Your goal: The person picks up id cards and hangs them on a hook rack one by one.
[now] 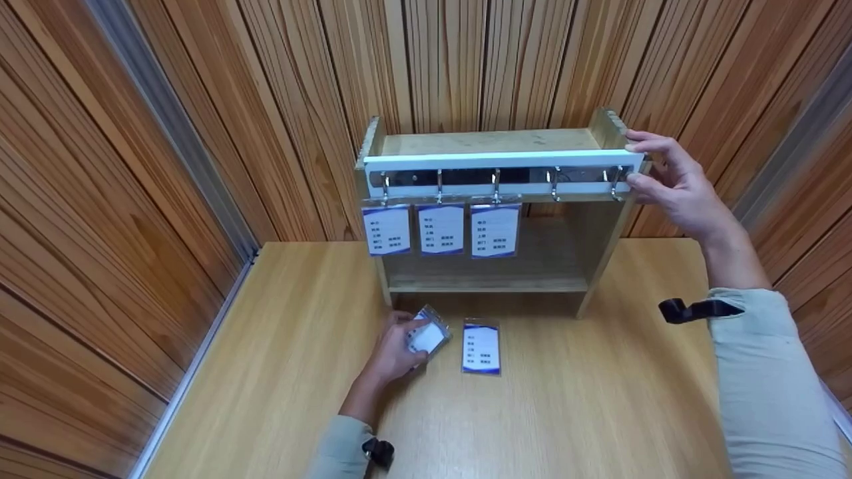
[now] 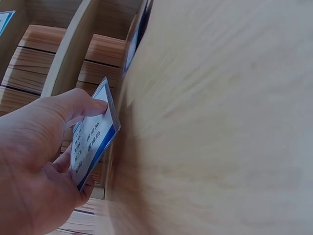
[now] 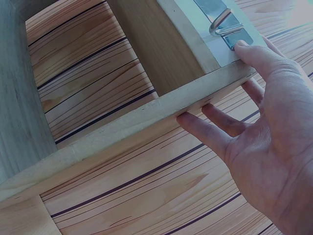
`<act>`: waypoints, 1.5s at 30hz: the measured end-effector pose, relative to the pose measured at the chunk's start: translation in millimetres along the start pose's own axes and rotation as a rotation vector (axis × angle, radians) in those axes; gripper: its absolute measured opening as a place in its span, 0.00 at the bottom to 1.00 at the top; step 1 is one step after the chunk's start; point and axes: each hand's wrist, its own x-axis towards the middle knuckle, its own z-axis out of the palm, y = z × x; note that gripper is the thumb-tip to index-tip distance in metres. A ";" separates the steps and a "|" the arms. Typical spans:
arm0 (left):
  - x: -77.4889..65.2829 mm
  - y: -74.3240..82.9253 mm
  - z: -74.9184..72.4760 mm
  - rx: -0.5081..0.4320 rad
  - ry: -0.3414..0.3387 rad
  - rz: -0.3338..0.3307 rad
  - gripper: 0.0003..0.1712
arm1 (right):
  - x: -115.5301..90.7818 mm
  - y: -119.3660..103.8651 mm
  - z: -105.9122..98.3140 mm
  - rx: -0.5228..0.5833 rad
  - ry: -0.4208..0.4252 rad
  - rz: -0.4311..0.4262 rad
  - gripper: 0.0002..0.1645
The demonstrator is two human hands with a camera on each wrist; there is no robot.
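Observation:
My left hand (image 1: 396, 349) pinches a name badge (image 1: 428, 338) in a clear plastic sleeve, tilted low over the table. In the left wrist view the thumb presses the face of this badge (image 2: 95, 134) while fingers support it from behind. Another badge (image 1: 480, 349) lies flat on the table just right of that hand. With the thumb in front and fingers along the outer side, my right hand (image 1: 685, 189) grips the upper right corner of a wooden shelf (image 1: 489, 142). Its thumb rests at the end of the white hook rail (image 1: 506, 159), beside a metal hook (image 3: 227, 27).
Three badges hang from the rail's left hooks: one badge (image 1: 386, 233) at the end, a second badge (image 1: 440, 233), and a third badge (image 1: 494, 233) mid-rail. Two hooks at right carry nothing. The shelf stands at the back of the wooden table (image 1: 566, 399), before a wood-panelled wall (image 1: 446, 66).

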 end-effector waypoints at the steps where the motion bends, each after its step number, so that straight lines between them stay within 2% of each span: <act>1: 0.1 1.5 0.0 -0.002 -0.003 -0.002 0.35 | 0.2 -0.2 -0.4 -0.004 0.000 0.001 0.28; 7: -0.8 11.0 0.3 -0.017 -0.002 0.001 0.35 | 0.5 -0.9 -1.0 -0.007 0.001 0.003 0.28; 14: -5.3 19.3 2.1 -0.012 0.000 0.043 0.34 | -0.4 -0.5 1.9 0.067 -0.010 -0.006 0.28; 24: -6.9 33.0 7.0 -0.015 0.010 0.076 0.35 | -1.3 1.0 1.4 0.025 0.005 -0.007 0.28; 34: -9.8 50.3 6.3 -0.100 -0.005 0.075 0.39 | 1.0 0.3 1.6 0.020 -0.008 -0.007 0.28; 37: -10.5 55.9 7.1 -0.122 -0.004 0.090 0.40 | 0.8 -0.9 1.4 0.005 -0.008 -0.004 0.28; 41: -12.5 62.6 8.9 -0.134 0.030 0.169 0.41 | 0.4 -1.4 1.4 0.009 -0.008 -0.004 0.28; 45: -13.7 69.4 10.3 -0.150 0.044 0.210 0.40 | -0.1 -0.8 1.1 0.008 -0.012 -0.002 0.28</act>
